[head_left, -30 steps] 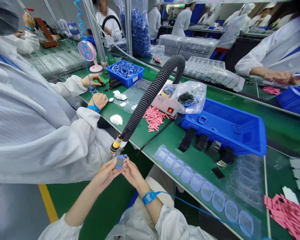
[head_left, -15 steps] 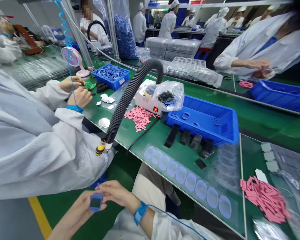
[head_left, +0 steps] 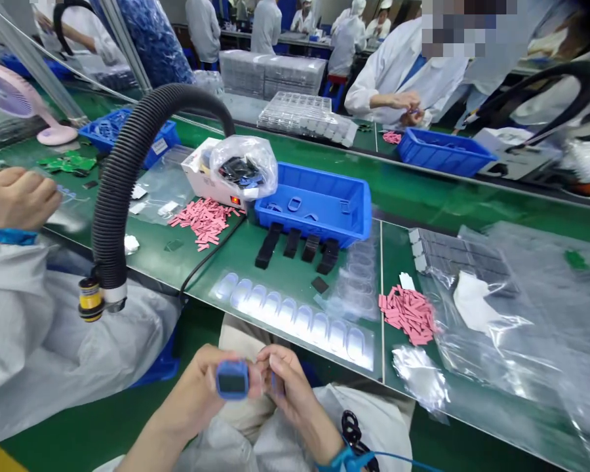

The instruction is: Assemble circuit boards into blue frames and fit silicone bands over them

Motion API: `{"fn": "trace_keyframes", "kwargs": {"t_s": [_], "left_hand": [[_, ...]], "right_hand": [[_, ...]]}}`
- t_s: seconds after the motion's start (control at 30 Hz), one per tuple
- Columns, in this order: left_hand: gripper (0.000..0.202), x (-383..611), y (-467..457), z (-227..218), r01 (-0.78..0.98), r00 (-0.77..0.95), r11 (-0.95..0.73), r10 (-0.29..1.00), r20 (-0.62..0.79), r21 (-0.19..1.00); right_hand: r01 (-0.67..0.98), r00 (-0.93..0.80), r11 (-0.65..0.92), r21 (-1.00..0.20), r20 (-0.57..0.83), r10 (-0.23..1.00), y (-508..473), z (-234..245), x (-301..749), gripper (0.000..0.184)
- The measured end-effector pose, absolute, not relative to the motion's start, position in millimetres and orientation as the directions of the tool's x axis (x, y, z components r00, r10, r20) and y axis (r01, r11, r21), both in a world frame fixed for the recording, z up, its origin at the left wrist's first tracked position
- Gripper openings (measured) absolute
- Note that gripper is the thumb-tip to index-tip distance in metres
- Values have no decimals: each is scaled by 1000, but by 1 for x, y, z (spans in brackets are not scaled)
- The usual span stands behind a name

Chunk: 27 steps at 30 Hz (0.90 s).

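Over my lap, my left hand (head_left: pixel 201 387) is closed on a small blue plastic housing (head_left: pixel 233 379) with a dark rectangular window facing up at me. Beside it my right hand (head_left: pixel 292 387) has thumb and fingers pinched together. A narrow bluish sliver shows at those fingers, too blurred to name. On the bench edge just beyond my hands lies a clear sheet with a row of rounded film pieces (head_left: pixel 288 314).
A blue bin (head_left: pixel 319 196) holds a few blue frames, with black strips (head_left: pixel 269 246) at its front. Pink strips (head_left: pixel 201 221) lie in piles. A black flexible hose (head_left: pixel 113 196) arches at left, near a co-worker's hand (head_left: pixel 17 200). A bagged bundle (head_left: pixel 243 167) sits on a white box.
My view has swung right. My hands with the blue housing now sit nearer the bench, in front of my lap. My right hand has drawn slightly away from the housing.
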<state>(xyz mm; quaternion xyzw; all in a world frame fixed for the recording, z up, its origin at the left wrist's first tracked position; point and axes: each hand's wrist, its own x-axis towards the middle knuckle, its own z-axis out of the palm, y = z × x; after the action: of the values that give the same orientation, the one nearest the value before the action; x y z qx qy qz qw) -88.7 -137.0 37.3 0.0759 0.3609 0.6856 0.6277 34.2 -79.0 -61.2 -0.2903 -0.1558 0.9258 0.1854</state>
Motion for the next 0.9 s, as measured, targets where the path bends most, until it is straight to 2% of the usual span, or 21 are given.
{"fn": "trace_keyframes", "kwargs": {"t_s": [0.1, 0.23, 0.37, 0.47, 0.53, 0.63, 0.73, 0.8, 0.9], "left_hand": [[17, -86, -136, 20, -850, -297, -41, 861, -412, 525], [18, -82, -146, -1, -898, -323, -80, 787, -526, 433], [18, -80, -147, -5, -917, -315, -106, 785, -534, 384], [13, -76, -138, -2, -926, -303, -114, 792, -530, 359], [15, -71, -130, 1, -927, -328, -137, 748, -577, 349], [40, -59, -116, 8, -922, -375, -182, 638, -672, 341], [44, -45, -101, 15, -929, -368, -209, 610, -701, 305], [43, -38, -93, 19, -941, -337, -207, 633, -697, 267], [47, -31, -84, 26, -960, -277, -172, 673, -686, 220]], "right_hand": [[-259, -764, -927, -270, -531, 368, -82, -51, 39, 33], [-271, -750, -959, -89, -605, 268, -86, -38, 45, 35], [-313, -737, -949, -31, -622, 263, -77, -19, 53, 34], [-368, -724, -928, -55, -610, 323, -65, -1, 58, 29], [-415, -704, -903, -110, -590, 396, -60, 10, 59, 25], [-481, -651, -828, -290, -514, 558, -54, 23, 59, 22], [-516, -591, -736, -438, -439, 677, -51, 32, 57, 20], [-543, -552, -708, -452, -443, 707, -49, 36, 56, 19], [-578, -529, -711, -400, -479, 700, -47, 41, 56, 17]]}}
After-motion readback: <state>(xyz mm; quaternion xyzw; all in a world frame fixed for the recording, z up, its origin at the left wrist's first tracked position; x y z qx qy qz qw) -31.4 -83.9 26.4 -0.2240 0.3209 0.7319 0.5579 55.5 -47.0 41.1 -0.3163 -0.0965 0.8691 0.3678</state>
